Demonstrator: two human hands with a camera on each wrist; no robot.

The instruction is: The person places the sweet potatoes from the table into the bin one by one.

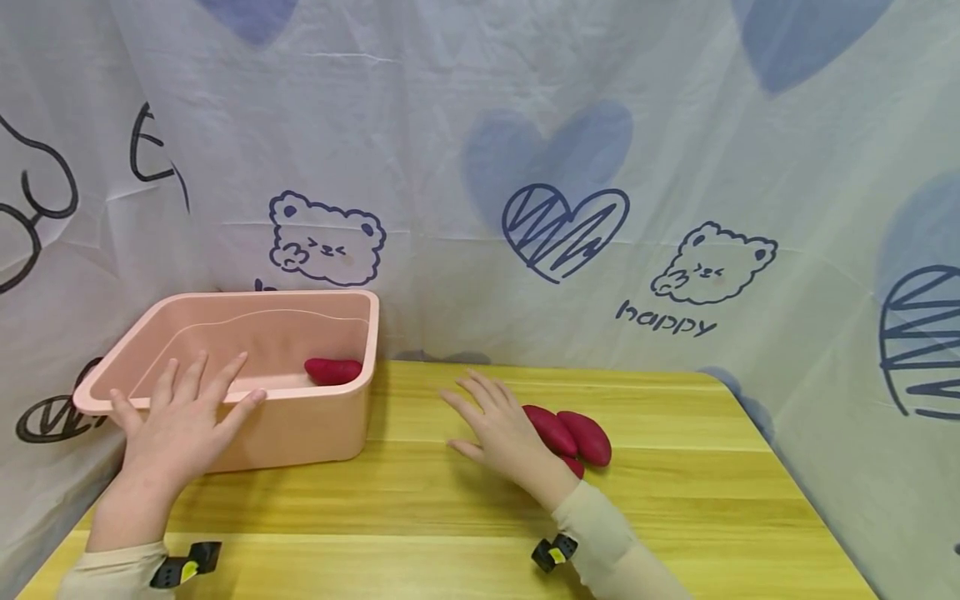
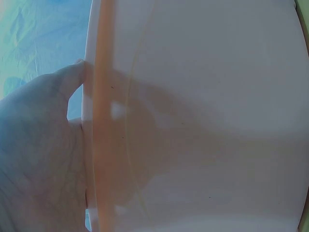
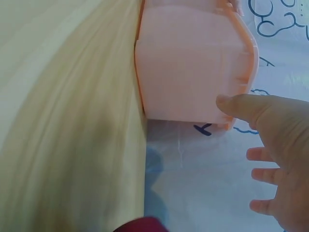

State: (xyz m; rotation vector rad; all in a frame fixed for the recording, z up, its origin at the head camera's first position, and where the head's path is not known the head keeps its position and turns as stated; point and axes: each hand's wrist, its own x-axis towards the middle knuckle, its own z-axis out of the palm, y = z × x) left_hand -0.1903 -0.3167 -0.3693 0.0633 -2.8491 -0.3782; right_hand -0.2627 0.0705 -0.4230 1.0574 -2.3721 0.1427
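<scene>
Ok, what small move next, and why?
Probably shift the right hand toward the red pieces on the table: it holds nothing, one similar piece lies in the pink bin, and the left hand is at the bin's near side.

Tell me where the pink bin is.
In the head view, the pink bin stands on the left of the table, with the left hand at its near rim.

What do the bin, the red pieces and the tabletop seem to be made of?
Bin: probably moulded plastic, satin pink, going by its rounded corners and lipped rim. Red pieces: matte, smooth, even-coloured skin; real vegetables or imitations, I can't tell. Tabletop: wood or wood-print laminate with a slight sheen, judging by its streaky yellow grain.
</scene>
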